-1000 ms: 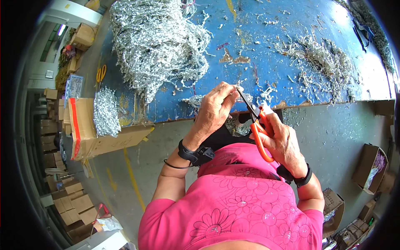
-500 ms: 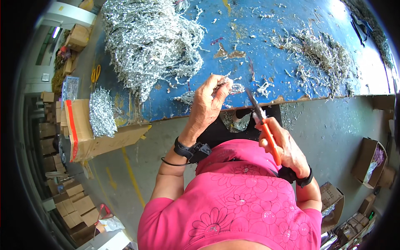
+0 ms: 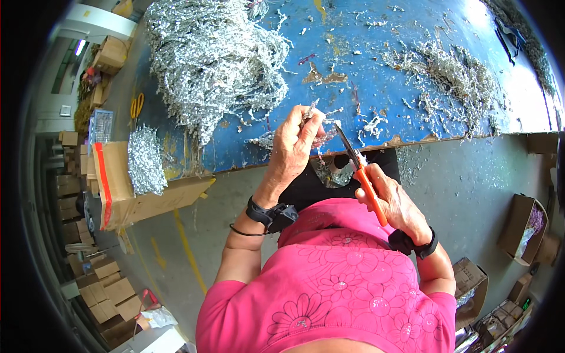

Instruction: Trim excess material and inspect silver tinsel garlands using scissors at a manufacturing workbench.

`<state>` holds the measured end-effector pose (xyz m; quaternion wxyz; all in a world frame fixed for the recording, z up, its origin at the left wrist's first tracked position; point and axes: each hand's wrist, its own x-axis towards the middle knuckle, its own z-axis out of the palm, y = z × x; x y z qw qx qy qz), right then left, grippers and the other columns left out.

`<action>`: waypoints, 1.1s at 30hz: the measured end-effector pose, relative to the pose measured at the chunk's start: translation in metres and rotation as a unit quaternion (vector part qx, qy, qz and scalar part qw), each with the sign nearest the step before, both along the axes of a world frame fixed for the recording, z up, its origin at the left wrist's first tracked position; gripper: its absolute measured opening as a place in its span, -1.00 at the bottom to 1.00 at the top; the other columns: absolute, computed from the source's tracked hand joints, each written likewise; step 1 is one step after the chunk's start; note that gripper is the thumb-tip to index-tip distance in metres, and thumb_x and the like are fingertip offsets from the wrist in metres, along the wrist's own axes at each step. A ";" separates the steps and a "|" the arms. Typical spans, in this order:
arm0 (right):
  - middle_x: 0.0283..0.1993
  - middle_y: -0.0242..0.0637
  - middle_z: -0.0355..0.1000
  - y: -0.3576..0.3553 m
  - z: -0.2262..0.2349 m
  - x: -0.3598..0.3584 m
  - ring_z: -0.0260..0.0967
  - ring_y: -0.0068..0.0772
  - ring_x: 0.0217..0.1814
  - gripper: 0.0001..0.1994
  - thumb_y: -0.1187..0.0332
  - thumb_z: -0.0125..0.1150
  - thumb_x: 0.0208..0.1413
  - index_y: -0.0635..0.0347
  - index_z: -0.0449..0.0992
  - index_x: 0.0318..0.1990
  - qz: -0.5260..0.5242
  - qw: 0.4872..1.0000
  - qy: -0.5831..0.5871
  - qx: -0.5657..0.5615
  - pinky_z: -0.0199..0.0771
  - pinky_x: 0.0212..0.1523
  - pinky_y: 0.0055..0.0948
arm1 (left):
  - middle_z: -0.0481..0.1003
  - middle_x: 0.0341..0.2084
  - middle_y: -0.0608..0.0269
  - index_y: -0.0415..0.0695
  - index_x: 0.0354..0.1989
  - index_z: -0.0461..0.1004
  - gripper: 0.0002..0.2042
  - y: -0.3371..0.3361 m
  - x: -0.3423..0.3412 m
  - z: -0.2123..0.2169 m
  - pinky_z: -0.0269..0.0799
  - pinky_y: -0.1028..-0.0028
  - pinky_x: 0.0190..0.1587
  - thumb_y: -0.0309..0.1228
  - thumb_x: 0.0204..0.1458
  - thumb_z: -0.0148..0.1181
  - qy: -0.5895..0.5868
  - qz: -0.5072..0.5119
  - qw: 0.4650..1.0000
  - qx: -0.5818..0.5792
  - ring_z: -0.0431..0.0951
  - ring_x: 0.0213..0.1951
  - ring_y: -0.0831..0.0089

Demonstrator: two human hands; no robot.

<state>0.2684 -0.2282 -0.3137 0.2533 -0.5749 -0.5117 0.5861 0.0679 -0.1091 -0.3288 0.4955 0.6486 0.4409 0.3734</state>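
We hold silver strands and scissors at the surface's near edge.
Our left hand pinches the strands; our right hand clasps the scissors, tips just beside the left hand. Leftward, a tinsel pile nears that edge; a lightly littered stretch parts it from scraps at right.

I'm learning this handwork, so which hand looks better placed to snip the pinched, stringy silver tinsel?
Right, probably: the right hand holds the orange-handled metal scissors, their blades pointing toward the stringy silver tinsel, while the left hand pinches that tinsel.
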 end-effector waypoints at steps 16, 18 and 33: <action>-0.28 -0.36 0.39 -0.005 -0.007 0.002 0.32 -0.60 -0.30 -0.51 0.06 0.10 0.24 0.16 0.26 0.19 -0.018 0.969 0.245 -0.023 0.37 -0.29 -0.53 | 0.51 -0.52 0.38 -0.10 -0.23 0.43 -0.85 0.004 -0.007 -0.003 0.33 0.67 -0.45 -0.31 0.30 0.01 -0.101 -0.022 0.994 -0.026 0.43 -0.48 0.72; -0.21 -0.38 0.38 -0.004 -0.003 -0.002 0.30 -0.65 -0.18 -0.54 0.29 0.28 0.15 0.19 0.27 0.14 -0.102 0.948 0.299 0.046 0.36 -0.20 -0.57 | 0.51 -0.52 0.37 -0.10 -0.22 0.44 -0.84 0.003 -0.009 0.000 0.31 0.69 -0.49 -0.29 0.29 0.02 -0.127 -0.053 0.988 -0.063 0.43 -0.49 0.72; -0.31 -0.44 0.33 0.059 -0.021 -0.022 0.33 -0.64 -0.31 -0.55 0.41 0.41 0.01 0.23 0.30 -0.01 -0.180 0.945 0.239 0.133 0.42 -0.25 -0.59 | 0.45 -0.58 0.42 -0.10 -0.19 0.45 -0.84 -0.001 -0.011 0.002 0.26 0.69 -0.53 -0.29 0.29 0.03 -0.119 -0.101 0.987 -0.042 0.39 -0.54 0.73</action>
